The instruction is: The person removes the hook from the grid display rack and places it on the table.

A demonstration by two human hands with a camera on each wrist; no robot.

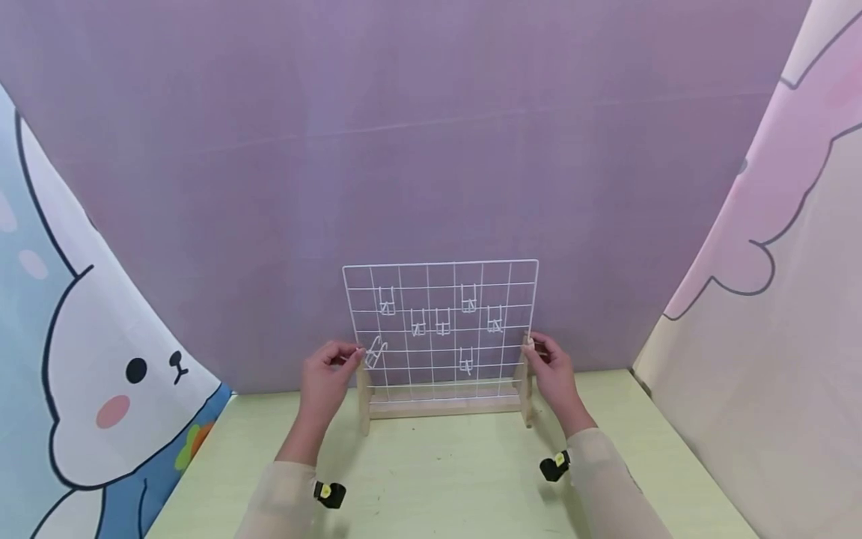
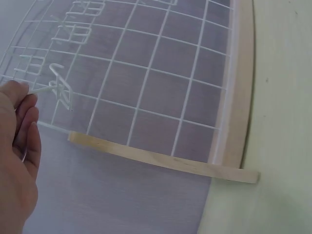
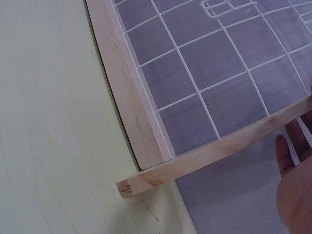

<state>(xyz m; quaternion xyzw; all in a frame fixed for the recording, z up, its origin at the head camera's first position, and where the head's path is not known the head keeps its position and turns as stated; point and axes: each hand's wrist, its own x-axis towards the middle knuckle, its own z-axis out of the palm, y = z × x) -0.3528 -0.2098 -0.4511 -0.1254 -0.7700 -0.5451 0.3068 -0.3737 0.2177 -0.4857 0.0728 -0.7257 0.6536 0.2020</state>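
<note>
Hook [image 1: 375, 352] pinched in left hand [image 1: 325, 378] grip, seemingly at grid [image 1: 441, 329].

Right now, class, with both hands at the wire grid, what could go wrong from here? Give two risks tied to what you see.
1. The left hand pinches a small white hook by its thin wire; it could slip from the fingers and drop.
2. The wire grid stands tall in a narrow wooden stand, with the right hand at its edge; a push might tip it and shake loose the other hooks.
</note>
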